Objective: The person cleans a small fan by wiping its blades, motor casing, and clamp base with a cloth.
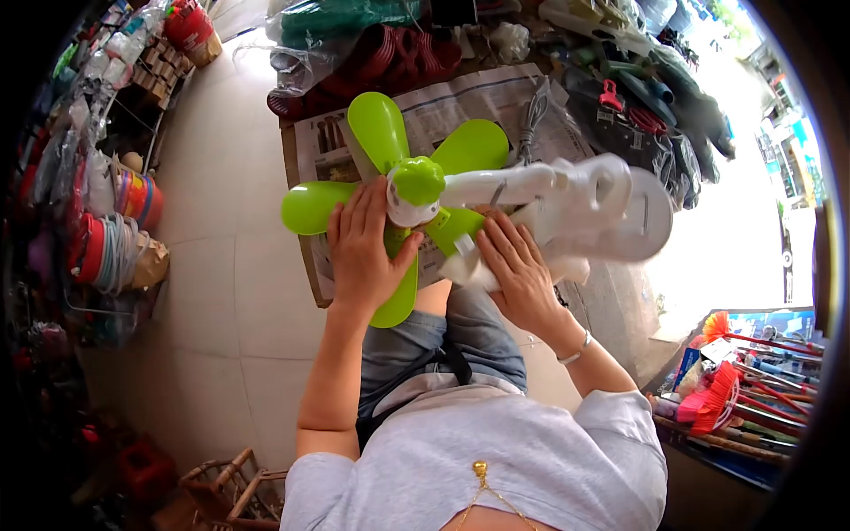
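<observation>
A small electric fan with lime-green blades (379, 133) and a white stand (611, 203) lies across my front, its base to the right and blurred. My left hand (367, 252) grips it beside the green hub cap (418, 181), fingers against the white housing and thumb over a lower blade. In my right hand (522, 270) is a white cloth (474, 270), pressed beneath the fingers near the lower right blade. Part of the cloth bunches under the stand, and my palm hides some of it.
Newspaper (460, 97) covers the low surface under the fan, with a coiled grey cord (533, 119) on it. Dark red sandals (398, 57) lie behind. Shelves of goods (124, 203) line the left. Brushes (713, 398) fill a box at the right, and a wooden stool (235, 487) stands lower left.
</observation>
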`<state>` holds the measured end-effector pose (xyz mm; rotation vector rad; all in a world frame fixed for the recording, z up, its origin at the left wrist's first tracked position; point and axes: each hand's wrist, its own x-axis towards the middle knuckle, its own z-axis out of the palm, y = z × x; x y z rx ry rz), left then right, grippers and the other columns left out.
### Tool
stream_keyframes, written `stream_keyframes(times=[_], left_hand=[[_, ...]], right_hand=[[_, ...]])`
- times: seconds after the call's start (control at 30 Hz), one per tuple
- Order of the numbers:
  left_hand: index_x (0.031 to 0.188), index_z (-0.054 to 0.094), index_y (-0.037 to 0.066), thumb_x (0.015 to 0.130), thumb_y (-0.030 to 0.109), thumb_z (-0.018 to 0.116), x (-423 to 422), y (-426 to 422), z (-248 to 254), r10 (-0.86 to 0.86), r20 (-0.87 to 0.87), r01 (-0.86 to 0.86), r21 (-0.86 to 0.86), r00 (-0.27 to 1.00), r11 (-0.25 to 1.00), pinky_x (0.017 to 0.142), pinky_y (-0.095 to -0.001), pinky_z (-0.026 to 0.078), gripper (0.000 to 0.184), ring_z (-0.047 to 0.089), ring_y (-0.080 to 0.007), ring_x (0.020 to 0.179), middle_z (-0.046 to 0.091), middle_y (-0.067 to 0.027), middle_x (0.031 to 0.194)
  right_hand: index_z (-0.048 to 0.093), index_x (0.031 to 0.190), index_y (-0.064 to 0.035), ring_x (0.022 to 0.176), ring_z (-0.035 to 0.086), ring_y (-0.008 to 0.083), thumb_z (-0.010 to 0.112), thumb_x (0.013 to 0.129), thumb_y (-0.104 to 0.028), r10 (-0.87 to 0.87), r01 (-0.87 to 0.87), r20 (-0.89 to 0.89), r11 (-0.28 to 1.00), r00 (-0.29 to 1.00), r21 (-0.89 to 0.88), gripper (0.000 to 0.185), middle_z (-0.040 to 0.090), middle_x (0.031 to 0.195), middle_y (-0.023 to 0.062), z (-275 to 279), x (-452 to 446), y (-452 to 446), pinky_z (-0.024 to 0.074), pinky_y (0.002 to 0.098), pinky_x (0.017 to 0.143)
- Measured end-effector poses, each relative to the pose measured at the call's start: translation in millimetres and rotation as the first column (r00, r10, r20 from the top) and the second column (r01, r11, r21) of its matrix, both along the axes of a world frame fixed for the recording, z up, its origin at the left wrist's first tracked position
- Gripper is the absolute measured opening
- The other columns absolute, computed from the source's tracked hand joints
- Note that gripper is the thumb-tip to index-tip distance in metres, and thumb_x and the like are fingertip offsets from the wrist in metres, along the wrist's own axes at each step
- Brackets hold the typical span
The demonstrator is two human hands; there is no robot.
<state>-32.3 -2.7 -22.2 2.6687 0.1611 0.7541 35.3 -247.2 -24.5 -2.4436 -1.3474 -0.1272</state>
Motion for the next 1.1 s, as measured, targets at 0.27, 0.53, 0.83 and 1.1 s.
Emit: stream_keyframes(times=[0.27,0.53,0.83,1.1], left_hand=[[0.143,0.04,0.003,0.079,0.034,0.075,-1,1,-1,0.008,0.006,-0.008,-0.003,1.0,1.0,0.112,-0.0472,0.025,0.08,0.042,-0.0303,0.133,0.049,-0.0128,0.141],[0.148,0.033,0.004,0.075,0.029,0.079,-2,13,17,-0.093,-0.017,0.089,-0.162,0.996,0.983,0.107,-0.0468,0.03,0.091,0.049,-0.0323,0.128,0.051,-0.015,0.138],[0.143,0.045,0.014,0.056,0.015,0.09,10,13,71,-0.373,0.228,0.433,-0.338,0.899,0.836,0.11,-0.0452,0.031,0.098,0.049,-0.0326,0.128,0.049,-0.0136,0.142],[0.099,0.062,0.009,0.051,0.017,0.092,42,17,62,-0.381,0.264,0.451,-0.297,0.886,0.842,0.086,-0.0395,0.052,0.057,0.062,-0.0282,0.105,0.062,-0.0112,0.113]], right_hand=[[0.044,0.14,-0.0028,0.128,0.049,0.0373,0.068,0.084,-0.02,0.016,-0.058,0.207,0.979,0.978,0.197,0.064,0.049,0.138,0.0214,-4,29,48,0.0404,0.0449,0.104],[0.042,0.142,-0.0011,0.138,0.038,0.033,0.056,0.084,-0.026,-0.039,0.038,0.091,0.999,0.995,0.016,0.064,0.042,0.147,0.0168,-14,8,15,0.0335,0.0478,0.109],[0.041,0.142,-0.0009,0.136,0.039,0.0341,0.072,0.074,-0.015,0.009,-0.009,-0.006,0.996,1.0,0.091,0.076,0.043,0.145,0.0181,4,24,23,0.0356,0.0478,0.107],[0.045,0.14,-0.0036,0.137,0.04,0.0322,0.07,0.078,-0.018,0.031,-0.022,-0.067,0.991,0.997,0.134,0.068,0.046,0.144,0.0152,-4,29,4,0.0365,0.0445,0.106]])
